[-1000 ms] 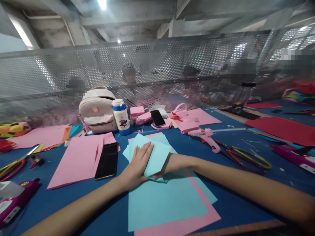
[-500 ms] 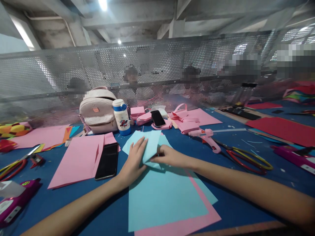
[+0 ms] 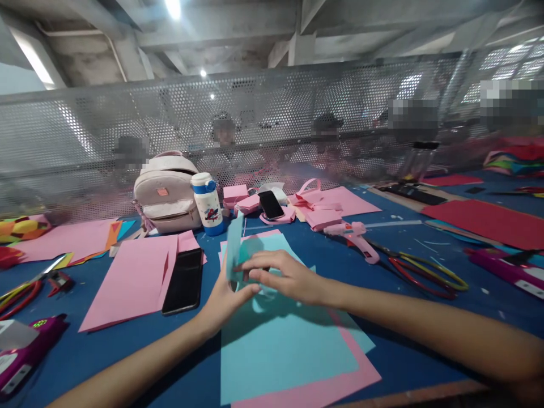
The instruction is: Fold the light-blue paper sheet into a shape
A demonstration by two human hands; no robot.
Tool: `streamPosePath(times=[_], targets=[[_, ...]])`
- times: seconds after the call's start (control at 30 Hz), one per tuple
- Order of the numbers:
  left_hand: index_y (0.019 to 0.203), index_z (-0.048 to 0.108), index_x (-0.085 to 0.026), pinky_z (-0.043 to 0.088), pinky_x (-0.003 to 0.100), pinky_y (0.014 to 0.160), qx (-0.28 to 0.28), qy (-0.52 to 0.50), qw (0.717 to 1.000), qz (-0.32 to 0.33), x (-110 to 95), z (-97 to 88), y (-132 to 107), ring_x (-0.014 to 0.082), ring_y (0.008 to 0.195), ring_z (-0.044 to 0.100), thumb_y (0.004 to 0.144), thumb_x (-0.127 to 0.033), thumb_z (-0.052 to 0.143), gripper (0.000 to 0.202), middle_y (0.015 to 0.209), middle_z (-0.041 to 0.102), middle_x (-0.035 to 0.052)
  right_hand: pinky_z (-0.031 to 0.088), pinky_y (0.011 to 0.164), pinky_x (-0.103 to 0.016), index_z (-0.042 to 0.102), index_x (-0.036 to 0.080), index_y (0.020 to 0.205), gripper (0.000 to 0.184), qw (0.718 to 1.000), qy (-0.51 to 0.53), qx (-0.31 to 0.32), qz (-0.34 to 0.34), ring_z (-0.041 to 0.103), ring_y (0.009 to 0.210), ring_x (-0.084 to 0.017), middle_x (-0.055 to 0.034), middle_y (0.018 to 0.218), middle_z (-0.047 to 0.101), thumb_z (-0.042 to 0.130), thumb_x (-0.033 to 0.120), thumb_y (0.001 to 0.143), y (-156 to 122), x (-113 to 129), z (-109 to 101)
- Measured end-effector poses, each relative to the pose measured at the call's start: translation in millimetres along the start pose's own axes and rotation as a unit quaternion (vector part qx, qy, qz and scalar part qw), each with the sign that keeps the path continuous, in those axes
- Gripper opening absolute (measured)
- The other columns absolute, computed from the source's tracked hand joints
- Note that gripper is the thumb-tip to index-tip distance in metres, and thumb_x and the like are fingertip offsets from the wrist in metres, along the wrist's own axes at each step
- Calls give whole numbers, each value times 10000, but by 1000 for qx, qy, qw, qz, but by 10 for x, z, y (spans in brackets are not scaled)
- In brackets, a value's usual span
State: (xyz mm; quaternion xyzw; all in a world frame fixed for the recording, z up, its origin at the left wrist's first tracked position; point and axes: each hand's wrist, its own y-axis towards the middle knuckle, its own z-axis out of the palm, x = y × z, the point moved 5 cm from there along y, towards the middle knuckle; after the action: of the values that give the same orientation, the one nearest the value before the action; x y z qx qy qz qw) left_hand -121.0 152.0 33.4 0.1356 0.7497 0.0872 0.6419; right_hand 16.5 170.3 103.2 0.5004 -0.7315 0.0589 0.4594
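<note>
A light blue folded paper (image 3: 234, 243) stands on edge above the sheets, blurred by motion. Behind it are the fingers of my left hand (image 3: 223, 300), which grips it with the thumb stretched to the right. My right hand (image 3: 289, 277) reaches across from the right, its fingers extended flat against the inner side of the folded paper. A curled light blue piece shows blurred below those fingers. Beneath both hands lies a large light blue sheet (image 3: 284, 351) on top of a pink sheet (image 3: 361, 382).
Left of the hands are a black phone (image 3: 183, 281) and pink card (image 3: 130, 277). Farther back stand a backpack (image 3: 165, 195) and a water bottle (image 3: 208, 207). A pink glue gun (image 3: 357, 238) and scissors (image 3: 429, 275) lie on the right. A perforated metal screen (image 3: 272, 124) crosses behind.
The folded paper has swung from lying flat to standing upright and moved left. My left hand has gone from pressing on top to behind it. The right hand's fingers have straightened.
</note>
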Motion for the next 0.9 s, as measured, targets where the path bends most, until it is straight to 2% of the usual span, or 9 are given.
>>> streamPosePath(times=[0.1, 0.2, 0.3, 0.4, 0.53, 0.6, 0.7, 0.8, 0.9], targets=[[1054, 694, -139, 453, 482, 990, 37, 14, 999, -35, -22, -16, -34, 375, 1050, 629, 683, -739, 679, 705, 1035, 721, 137, 434, 911, -351, 644, 154, 1249, 402, 996, -39, 61, -55, 605, 1041, -214, -111, 1152, 690, 377, 351, 1022, -25, 160, 70], [1131, 668, -146, 438, 435, 1018, 33, -22, 999, -20, -58, -25, -11, 354, 1135, 593, 716, -634, 729, 644, 1127, 700, 129, 424, 965, -373, 593, 144, 1322, 414, 992, -85, 70, -67, 573, 1120, -220, -121, 1223, 667, 349, 300, 1027, -29, 217, 30], [1282, 570, -172, 457, 387, 995, 13, -115, 993, -29, 12, 7, 59, 316, 1193, 567, 754, -448, 767, 628, 1268, 637, 122, 416, 1002, -390, 579, 191, 1333, 372, 988, -136, 35, -61, 551, 1154, -215, -98, 1237, 653, 430, 267, 1001, 4, 160, -129], [1340, 499, -186, 473, 371, 969, 40, -197, 979, -34, 136, 76, 127, 294, 1186, 581, 761, -345, 746, 650, 1318, 603, 127, 347, 1088, -430, 584, 228, 1297, 342, 976, -203, -42, -69, 504, 1231, -213, -77, 1306, 606, 498, 237, 967, 49, 19, -371], [1273, 539, -161, 431, 389, 1030, 51, -136, 988, -43, 270, 38, 186, 278, 1177, 591, 763, -239, 687, 537, 1270, 633, 129, 323, 1100, -481, 525, 223, 1337, 493, 944, -319, -81, -37, 436, 1308, -270, -108, 1372, 553, 662, 317, 873, 103, -289, -625], [1222, 573, -161, 425, 392, 1037, 45, -108, 992, -44, 288, -26, 220, 280, 1158, 601, 733, -206, 702, 508, 1236, 655, 120, 342, 1068, -486, 560, 219, 1282, 527, 933, -354, -72, -9, 475, 1268, -295, -112, 1330, 584, 735, 359, 806, 131, -424, -710], [1235, 565, -171, 453, 370, 1004, 41, -99, 993, -49, 290, -110, 284, 266, 1110, 629, 700, -194, 739, 563, 1189, 684, 107, 436, 890, -380, 652, 221, 1037, 281, 933, -348, -71, 57, 615, 1015, -248, -52, 1072, 696, 735, 324, 788, 177, -532, -837], [1315, 493, -179, 511, 350, 909, 25, -103, 992, -74, 338, -165, 343, 248, 1024, 675, 685, -248, 780, 696, 1149, 704, 108, 409, 709, -280, 642, 211, 850, 64, 941, -311, -92, 91, 620, 817, -178, -8, 875, 693, 669, 251, 808, 221, -504, -951], [1309, 479, -154, 555, 345, 793, 11, -98, 991, -95, 400, -181, 369, 251, 913, 707, 632, -294, 832, 776, 1074, 730, 118, 375, 651, -260, 613, 201, 829, 59, 950, -272, -112, 101, 593, 765, -161, -13, 832, 670, 616, 260, 831, 250, -462, -1025]])
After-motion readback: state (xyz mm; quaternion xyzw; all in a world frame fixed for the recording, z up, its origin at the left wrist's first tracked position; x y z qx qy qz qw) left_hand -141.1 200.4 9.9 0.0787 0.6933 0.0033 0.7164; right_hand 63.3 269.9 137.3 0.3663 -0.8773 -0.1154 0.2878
